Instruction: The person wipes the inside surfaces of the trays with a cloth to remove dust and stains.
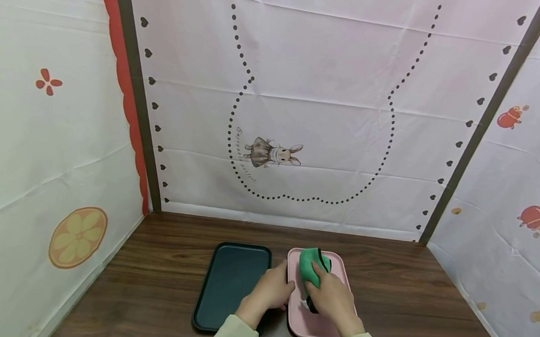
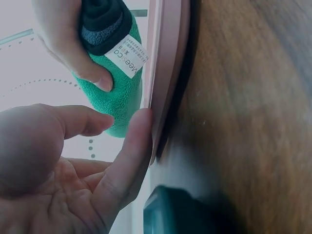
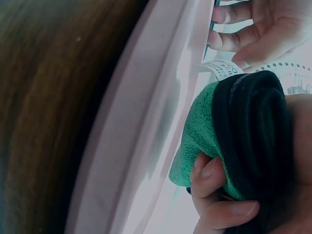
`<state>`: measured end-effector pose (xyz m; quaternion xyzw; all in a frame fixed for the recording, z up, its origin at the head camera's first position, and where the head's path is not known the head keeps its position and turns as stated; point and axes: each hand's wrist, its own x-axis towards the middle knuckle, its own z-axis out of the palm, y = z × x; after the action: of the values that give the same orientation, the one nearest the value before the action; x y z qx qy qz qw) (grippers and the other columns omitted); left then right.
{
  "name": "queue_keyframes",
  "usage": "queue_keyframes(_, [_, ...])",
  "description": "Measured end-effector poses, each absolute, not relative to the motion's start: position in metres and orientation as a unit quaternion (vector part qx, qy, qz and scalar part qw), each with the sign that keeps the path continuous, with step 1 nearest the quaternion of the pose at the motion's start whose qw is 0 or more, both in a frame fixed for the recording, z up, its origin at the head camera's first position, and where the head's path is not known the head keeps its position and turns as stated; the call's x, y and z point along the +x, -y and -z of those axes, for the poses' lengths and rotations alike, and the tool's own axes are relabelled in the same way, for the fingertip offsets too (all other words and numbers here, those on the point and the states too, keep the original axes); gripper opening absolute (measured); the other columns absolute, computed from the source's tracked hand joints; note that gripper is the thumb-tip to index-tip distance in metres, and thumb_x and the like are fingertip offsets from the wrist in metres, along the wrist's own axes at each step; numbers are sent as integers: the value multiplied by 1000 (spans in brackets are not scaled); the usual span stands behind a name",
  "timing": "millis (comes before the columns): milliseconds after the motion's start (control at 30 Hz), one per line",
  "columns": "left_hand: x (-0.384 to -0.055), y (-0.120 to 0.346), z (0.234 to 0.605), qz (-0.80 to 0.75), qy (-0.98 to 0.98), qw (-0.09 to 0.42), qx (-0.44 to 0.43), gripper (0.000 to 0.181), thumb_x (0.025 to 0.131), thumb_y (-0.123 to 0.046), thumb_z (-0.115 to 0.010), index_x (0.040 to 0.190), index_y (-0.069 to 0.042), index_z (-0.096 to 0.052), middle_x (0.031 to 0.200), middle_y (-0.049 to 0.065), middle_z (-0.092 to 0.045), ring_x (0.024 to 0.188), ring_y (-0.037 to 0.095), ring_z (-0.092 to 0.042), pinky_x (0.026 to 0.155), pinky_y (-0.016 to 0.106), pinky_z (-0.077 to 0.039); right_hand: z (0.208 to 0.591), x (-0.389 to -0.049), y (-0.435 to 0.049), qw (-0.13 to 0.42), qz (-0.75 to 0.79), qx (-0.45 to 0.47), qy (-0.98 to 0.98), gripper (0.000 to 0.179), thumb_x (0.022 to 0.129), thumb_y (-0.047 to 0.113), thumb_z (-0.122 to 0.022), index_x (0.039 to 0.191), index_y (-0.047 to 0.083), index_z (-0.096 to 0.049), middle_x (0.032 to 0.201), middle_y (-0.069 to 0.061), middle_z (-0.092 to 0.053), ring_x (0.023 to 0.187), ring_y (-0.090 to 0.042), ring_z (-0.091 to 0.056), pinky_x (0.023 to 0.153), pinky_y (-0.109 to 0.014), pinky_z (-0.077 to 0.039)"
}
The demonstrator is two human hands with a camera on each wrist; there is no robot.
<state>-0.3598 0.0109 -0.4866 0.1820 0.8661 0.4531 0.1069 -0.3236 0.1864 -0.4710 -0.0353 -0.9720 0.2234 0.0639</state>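
A folded green towel (image 1: 308,270) with dark edging and a white printed label (image 2: 127,56) is over the pink tray (image 1: 306,327). My right hand (image 1: 334,298) grips it, with fingers curled round the cloth in the right wrist view. At the tray's left edge is my left hand (image 1: 271,287). In the left wrist view, one of its fingertips touches the outer rim, while the thumb points over the tray and stands apart from that finger. Whether the towel's underside rests on the tray is hard to tell.
A dark teal tray (image 1: 238,272) lies on the brown wooden table (image 1: 395,294), left of the pink one and partly behind my left hand. Printed white sheets (image 1: 325,141) wall in the table at the back and both sides.
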Motion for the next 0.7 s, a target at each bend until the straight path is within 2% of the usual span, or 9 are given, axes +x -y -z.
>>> queue_keyframes(100, [-359,-12,487,-458,-864,103,182,68,102,-13,-58,158,10,-28,90,17,-70,44,17,-62,42,33,-52,471,-323,-188,61,-222,-32,973,58,94,34,-72,148,18,-59,116,-18,-74,85,-21,-66,61,-45,-51])
queue_keyframes(233, [-359,-14,488,-459,-865,111,172,68,102,-14,-59,158,11,-28,97,23,-70,44,17,-62,43,33,-52,472,-323,-188,57,-221,-30,973,59,94,35,-73,148,18,-60,117,-18,-74,89,-25,-69,63,-49,-53])
queue_keyframes(367, [-359,-16,491,-449,-870,117,165,68,100,-11,-60,157,12,-30,96,25,-70,42,15,-60,42,31,-52,474,-323,-188,53,-218,-31,974,59,93,36,-73,148,18,-60,120,-20,-73,97,-33,-71,66,-54,-54])
queue_keyframes(500, [-359,-18,492,-429,-880,127,160,68,99,-9,-59,156,15,-29,95,28,-71,39,13,-59,43,30,-52,476,-325,-189,53,-218,-19,974,59,93,34,-73,147,15,-61,119,-21,-74,97,-35,-71,70,-55,-55])
queue_keyframes(567, [-358,-19,492,-419,-885,128,158,69,98,-7,-59,155,16,-29,110,35,-68,39,13,-58,42,29,-51,476,-325,-189,53,-218,-14,974,58,93,33,-73,146,13,-61,118,-22,-74,97,-36,-72,73,-55,-56])
queue_keyframes(700, [-359,-21,493,-401,-893,131,155,70,95,-3,-58,155,17,-27,126,42,-61,40,12,-59,41,27,-50,477,-327,-189,44,-214,-11,976,58,94,32,-73,146,12,-61,120,-24,-73,102,-40,-71,78,-58,-56])
